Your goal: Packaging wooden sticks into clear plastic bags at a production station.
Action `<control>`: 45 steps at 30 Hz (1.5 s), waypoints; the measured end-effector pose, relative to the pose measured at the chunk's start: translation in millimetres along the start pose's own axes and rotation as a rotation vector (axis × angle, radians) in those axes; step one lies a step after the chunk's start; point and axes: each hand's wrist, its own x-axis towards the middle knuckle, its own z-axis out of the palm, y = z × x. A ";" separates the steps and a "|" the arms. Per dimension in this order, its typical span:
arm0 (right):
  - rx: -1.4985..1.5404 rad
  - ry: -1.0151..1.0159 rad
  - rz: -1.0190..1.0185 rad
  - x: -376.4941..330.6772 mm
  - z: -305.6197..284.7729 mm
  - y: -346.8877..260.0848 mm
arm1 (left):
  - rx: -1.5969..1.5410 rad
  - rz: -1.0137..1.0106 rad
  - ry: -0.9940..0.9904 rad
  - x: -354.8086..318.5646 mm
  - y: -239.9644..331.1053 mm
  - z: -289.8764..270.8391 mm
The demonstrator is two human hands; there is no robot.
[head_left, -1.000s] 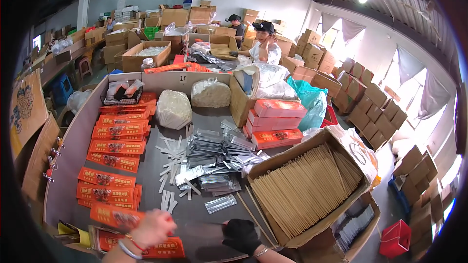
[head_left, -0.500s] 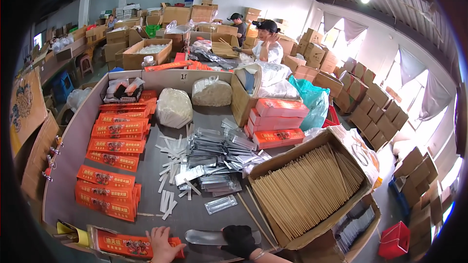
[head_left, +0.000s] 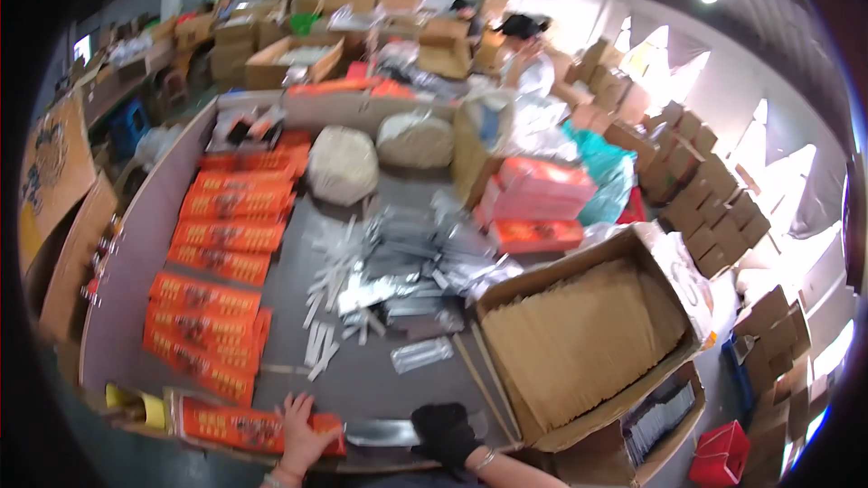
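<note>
At the table's near edge lies a red-orange printed packet (head_left: 231,425) in a shallow tray. My bare left hand (head_left: 306,438) rests on its right end, fingers spread. Just right of it is a long, shiny, see-through strip (head_left: 380,434) with a rounded left end. My right hand (head_left: 445,434), in a black glove, is closed over the strip's right part; the glove hides that part and the fingertips. Beyond my hands lie a clear wrapped piece (head_left: 421,356), loose white sticks (head_left: 320,348) and a heap of silvery sachets (head_left: 398,262).
Overlapping red packets (head_left: 212,298) line the table's left side. At the right, an open carton (head_left: 515,438) holds many wooden chopsticks (head_left: 588,334). Red boxes (head_left: 538,203) and a teal bag (head_left: 601,172) sit behind it. A person in a black cap (head_left: 529,63) is across the table.
The whole view has shifted and blurred from head movement. My hands remain at the packet and strip, with only slight shifts. The person across has lowered an arm from the head.
</note>
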 end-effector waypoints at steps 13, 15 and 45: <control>0.188 0.178 -0.130 30.0 10.3 -32.5 | -0.027 -0.013 -0.197 12.9 19.1 -16.5; 0.208 0.218 -0.165 42.1 12.6 -50.6 | -0.036 -0.008 -0.206 12.6 16.9 -15.1; 0.128 0.164 1.002 -44.2 13.9 71.3 | -0.023 0.437 -0.099 115.6 90.9 90.9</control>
